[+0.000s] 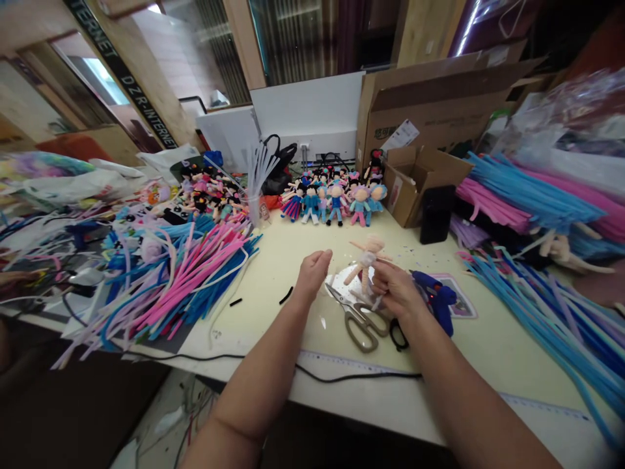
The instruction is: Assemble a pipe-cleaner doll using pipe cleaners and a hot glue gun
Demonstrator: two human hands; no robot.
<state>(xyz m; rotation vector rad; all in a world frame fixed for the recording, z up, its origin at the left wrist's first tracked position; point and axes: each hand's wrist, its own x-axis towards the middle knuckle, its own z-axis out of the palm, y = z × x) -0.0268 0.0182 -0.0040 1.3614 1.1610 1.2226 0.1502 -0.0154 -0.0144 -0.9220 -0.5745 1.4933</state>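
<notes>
A peach-coloured doll of fuzzy stems with a white band round its body (367,258) is held over the table by my right hand (394,286), fingers closed at its side. My left hand (313,272) is raised to the left of the doll, apart from it, thumb and fingers pressed together. What those fingers hold, if anything, is too small to make out. Scissors with grey-brown handles (359,326) lie below the doll, blades towards my left hand. Just right of my right hand rests a blue glue gun (439,299), partly over a framed card (461,296).
Pink and blue fuzzy stems (195,267) are heaped on the left, more stems (541,326) on the right. Finished dolls (336,203) stand at the back beside a small cardboard box (415,182) and a black block (436,215). A black cable (342,378) crosses the front edge.
</notes>
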